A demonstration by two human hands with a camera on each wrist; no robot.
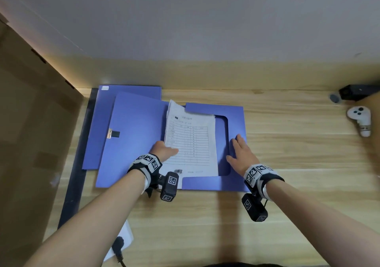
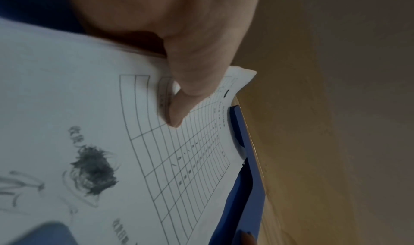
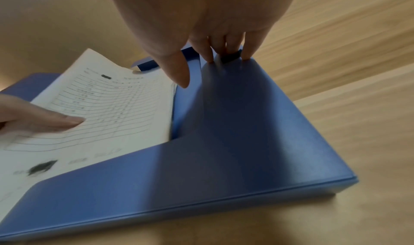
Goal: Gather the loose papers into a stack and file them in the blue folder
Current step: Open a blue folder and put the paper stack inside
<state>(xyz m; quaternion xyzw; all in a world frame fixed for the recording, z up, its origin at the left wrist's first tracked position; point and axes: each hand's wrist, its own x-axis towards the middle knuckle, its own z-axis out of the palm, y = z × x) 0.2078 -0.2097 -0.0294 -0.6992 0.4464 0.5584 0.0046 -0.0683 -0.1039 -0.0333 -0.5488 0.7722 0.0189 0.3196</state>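
The blue folder [image 1: 133,143] lies open on the wooden table, its lid spread to the left and its flapped tray to the right. A stack of printed papers [image 1: 191,141] lies in the tray, with its left edge raised. My left hand [image 1: 164,148] pinches that left edge, thumb [image 2: 179,107] on top of the table-printed sheet [image 2: 112,142]. My right hand [image 1: 240,153] rests with straight fingers [image 3: 208,54] on the folder's right flap [image 3: 246,142]. The papers [image 3: 107,103] slope down towards that flap, and my left hand [image 3: 33,117] shows at their edge.
A large cardboard box [image 1: 30,123] stands along the left. A white controller [image 1: 359,120] and a black device [image 1: 357,92] lie at the far right. A white sheet [image 1: 126,236] and a black cable [image 1: 118,246] sit at the near edge under my left arm.
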